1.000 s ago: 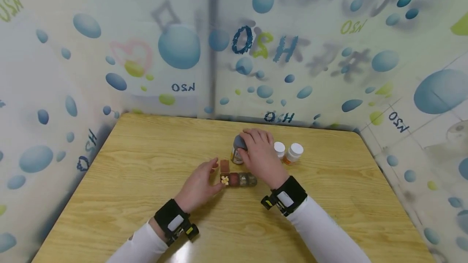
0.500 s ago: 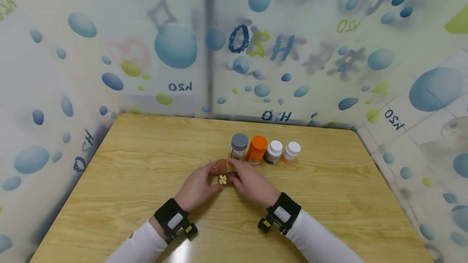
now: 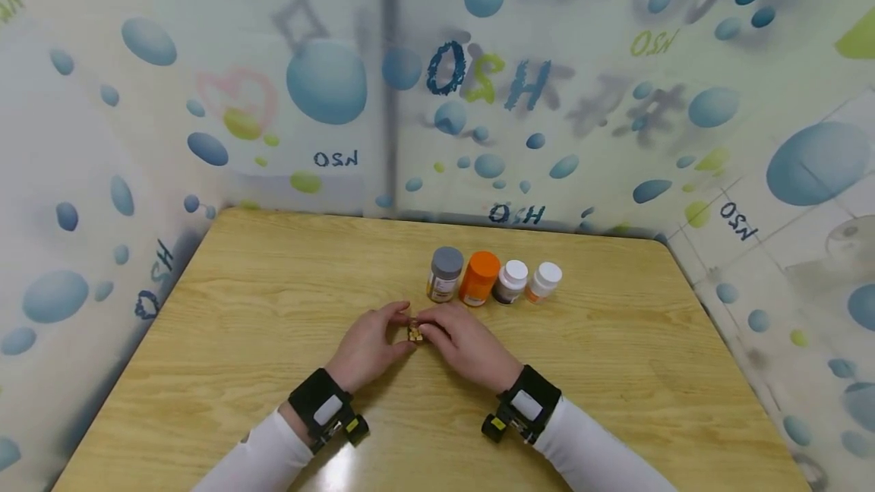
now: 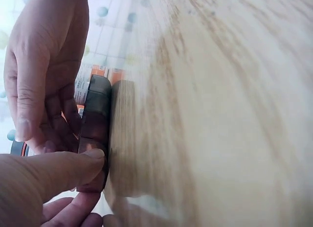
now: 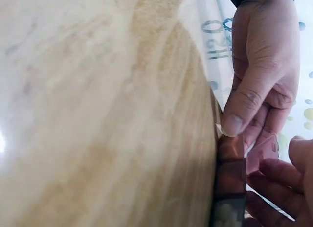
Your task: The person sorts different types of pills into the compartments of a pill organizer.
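A small pill organizer (image 4: 95, 119), a row of tinted see-through compartments, lies on the wooden table between my hands. Yellowish pills show in its left end compartment (image 3: 415, 333). My left hand (image 3: 367, 350) pinches that end, thumb (image 4: 90, 161) on the near side and fingers on the far side. The end compartment's reddish lid (image 5: 264, 151) is raised at a slant. Against this lid rest the loosely bent fingers of my right hand (image 3: 472, 343), thumb held apart. In the head view the right hand hides the other compartments.
Behind the hands stand several bottles in a row: a grey-capped bottle (image 3: 445, 274), an orange bottle (image 3: 480, 279), a white-capped dark bottle (image 3: 511, 282) and a small white bottle (image 3: 544, 282). A patterned curtain (image 3: 465, 135) hangs behind the table (image 3: 273, 272).
My right hand has come from the grey-capped bottle down to the organizer. The end lid, standing wide open before, is now tipped toward its compartment. My left hand stays at the end.
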Tool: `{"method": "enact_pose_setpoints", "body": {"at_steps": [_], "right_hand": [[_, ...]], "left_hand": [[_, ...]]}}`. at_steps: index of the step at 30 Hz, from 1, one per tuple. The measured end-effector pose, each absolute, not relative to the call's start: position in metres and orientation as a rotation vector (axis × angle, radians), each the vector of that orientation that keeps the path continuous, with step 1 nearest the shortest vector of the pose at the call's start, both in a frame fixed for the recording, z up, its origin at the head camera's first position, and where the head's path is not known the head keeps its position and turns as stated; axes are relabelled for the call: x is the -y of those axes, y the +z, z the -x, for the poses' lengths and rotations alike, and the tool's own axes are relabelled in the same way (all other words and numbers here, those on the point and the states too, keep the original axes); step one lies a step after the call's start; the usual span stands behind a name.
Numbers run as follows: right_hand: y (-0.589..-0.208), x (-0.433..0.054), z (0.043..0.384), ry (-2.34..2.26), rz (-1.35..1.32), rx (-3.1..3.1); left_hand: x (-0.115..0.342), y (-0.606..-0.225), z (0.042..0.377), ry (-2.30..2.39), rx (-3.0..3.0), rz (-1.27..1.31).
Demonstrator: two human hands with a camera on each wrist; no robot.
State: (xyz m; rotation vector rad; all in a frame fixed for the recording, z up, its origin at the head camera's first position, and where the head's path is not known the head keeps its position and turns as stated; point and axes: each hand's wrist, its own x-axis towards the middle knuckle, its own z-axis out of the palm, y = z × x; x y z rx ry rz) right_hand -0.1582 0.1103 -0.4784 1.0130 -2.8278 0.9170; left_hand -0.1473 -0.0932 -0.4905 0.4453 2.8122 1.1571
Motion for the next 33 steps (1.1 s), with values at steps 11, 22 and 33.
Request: {"method": "enact_pose_setpoints", "body": {"at_steps": [11, 22, 33], "right_hand": [[-0.484, -0.102, 0.157, 0.838, -0.989, 2.780], [-0.489, -0.099, 0.158, 0.788, -0.943, 2.766], [-0.489, -0.108, 0.150, 0.822, -0.866, 2.776]], "left_hand": [[0.093, -0.492, 0.146, 1.149, -2.815, -0.451], [0.093, -0.491, 0.147, 1.140, -2.811, -0.446], [0.093, -0.497, 0.145, 1.136, -2.827, -0.437]]}}
